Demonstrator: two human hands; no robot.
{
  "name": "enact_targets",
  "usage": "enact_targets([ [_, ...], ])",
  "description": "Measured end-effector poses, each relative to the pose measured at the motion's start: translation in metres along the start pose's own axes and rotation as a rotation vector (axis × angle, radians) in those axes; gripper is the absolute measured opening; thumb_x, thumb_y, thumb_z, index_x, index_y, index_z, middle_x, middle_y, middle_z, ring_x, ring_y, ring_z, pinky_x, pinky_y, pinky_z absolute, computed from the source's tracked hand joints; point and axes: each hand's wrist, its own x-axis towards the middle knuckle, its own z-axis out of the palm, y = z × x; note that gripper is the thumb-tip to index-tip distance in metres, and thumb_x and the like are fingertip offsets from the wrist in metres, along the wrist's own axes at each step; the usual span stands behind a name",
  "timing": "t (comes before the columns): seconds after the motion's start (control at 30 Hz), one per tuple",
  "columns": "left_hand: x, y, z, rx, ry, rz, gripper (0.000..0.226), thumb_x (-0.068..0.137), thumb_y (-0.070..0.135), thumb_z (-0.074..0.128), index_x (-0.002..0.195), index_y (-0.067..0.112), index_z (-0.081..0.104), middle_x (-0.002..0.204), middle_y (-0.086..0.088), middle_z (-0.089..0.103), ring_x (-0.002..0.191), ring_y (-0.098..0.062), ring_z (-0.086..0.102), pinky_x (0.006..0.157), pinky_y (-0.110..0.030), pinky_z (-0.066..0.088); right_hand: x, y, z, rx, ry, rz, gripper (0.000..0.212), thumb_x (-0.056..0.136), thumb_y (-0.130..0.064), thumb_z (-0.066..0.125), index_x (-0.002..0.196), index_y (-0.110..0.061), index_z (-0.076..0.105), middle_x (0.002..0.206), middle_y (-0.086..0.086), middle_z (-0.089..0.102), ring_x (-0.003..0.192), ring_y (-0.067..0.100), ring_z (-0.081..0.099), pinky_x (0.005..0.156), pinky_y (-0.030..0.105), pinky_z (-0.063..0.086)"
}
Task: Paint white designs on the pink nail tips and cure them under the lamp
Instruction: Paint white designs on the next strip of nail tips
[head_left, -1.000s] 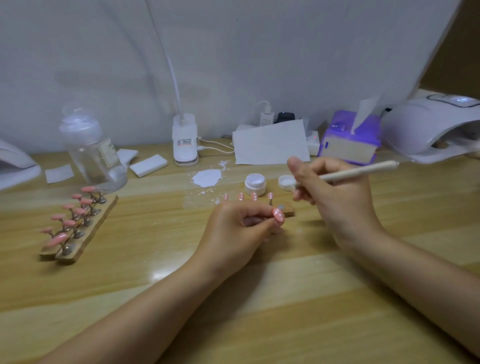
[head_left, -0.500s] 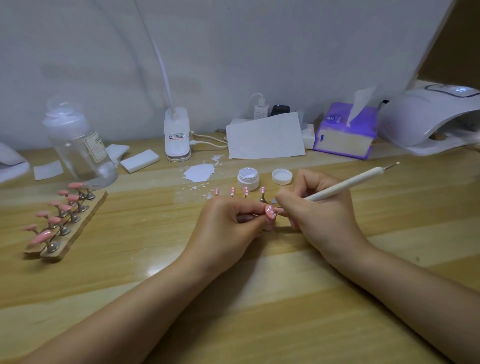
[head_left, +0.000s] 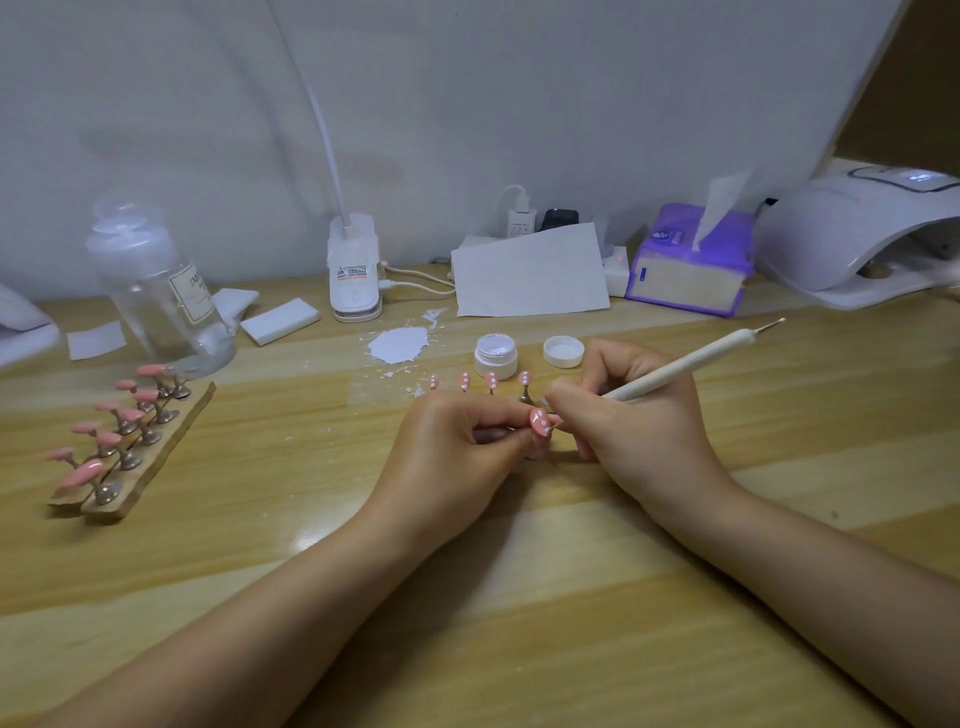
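Note:
My left hand (head_left: 457, 452) pinches the stem of a pink nail tip (head_left: 540, 421) that carries white dots. My right hand (head_left: 628, 415) grips a white dotting pen (head_left: 691, 361), and the pen's lower tip touches that nail tip. Behind my hands, several pink tips with white dots (head_left: 491, 382) stand on stems in a row. An open jar of white gel (head_left: 496, 355) and its lid (head_left: 563, 351) sit just beyond them. The white curing lamp (head_left: 857, 228) stands at the far right. A wooden holder (head_left: 140, 467) on the left carries several plain pink tips.
A clear bottle (head_left: 161, 296) stands at the left rear, near white pads (head_left: 279, 321). A desk lamp base (head_left: 355, 267), a paper sheet (head_left: 530, 273), chargers and a purple tissue box (head_left: 691, 262) line the back. A white spill (head_left: 399, 344) marks the wooden table (head_left: 519, 597).
My right hand came down from the jar area to the held nail tip, bringing the pen's point onto it. The camera view shifted slightly.

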Motion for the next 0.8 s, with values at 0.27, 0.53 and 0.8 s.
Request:
enact_targets([
  [0.27,0.0004,-0.0018,0.0005,-0.018,0.002,-0.011,0.03,0.079,0.005,0.067,0.067,0.032,0.072,0.06,0.015,0.068,0.063,0.008,0.061,0.063,-0.012,0.052,-0.0001,-0.0014,0.0006,0.002,-0.002,0.008,0.042,0.073,0.021,0.049,0.05,-0.011,0.036,0.027,-0.011,0.041,0.026,0.0,0.04,0.036,0.007,0.032],
  [0.53,0.0006,-0.0017,0.0001,-0.001,0.001,0.004,0.028,0.079,0.005,0.067,0.069,0.031,0.071,0.059,0.019,0.067,0.064,0.01,0.061,0.066,-0.015,0.053,0.0,-0.002,0.0011,-0.001,-0.003,0.005,0.042,0.073,0.022,0.049,0.05,-0.01,0.036,0.027,-0.01,0.042,0.026,-0.001,0.04,0.036,0.006,0.032],
  [0.8,0.0009,-0.0019,0.0005,0.004,0.007,0.002,0.025,0.079,0.006,0.067,0.068,0.028,0.071,0.06,0.016,0.068,0.062,0.008,0.061,0.066,-0.018,0.054,0.0,-0.0009,0.0008,-0.018,0.009,-0.006,0.042,0.073,0.021,0.05,0.05,-0.011,0.036,0.027,-0.011,0.041,0.027,-0.001,0.041,0.036,0.006,0.031],
])
